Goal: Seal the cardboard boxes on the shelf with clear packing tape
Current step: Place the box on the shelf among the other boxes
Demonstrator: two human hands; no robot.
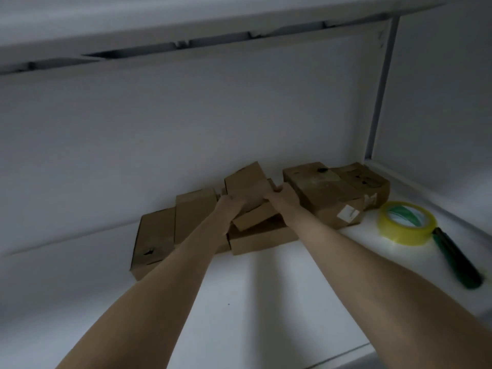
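Our left hand [231, 203] and right hand [282, 195] clasp the small box [246, 179] from either side; the tape roll [407, 222] lies right of that box, nearer our right hand.

Several brown cardboard boxes [193, 217] lie clustered along the back edge of the white shelf [266, 302], touching or overlapping; the leftmost box [153, 237] lies flat and closed; the middle box [247, 182] sits tilted on another, flaps loose, held between the left hand [230, 203] and right hand [282, 194]; a scuffed, labelled box [340, 214] lies rightward; the tape roll [407, 222], yellowish-clear with a green core, lies flat near the right edge.
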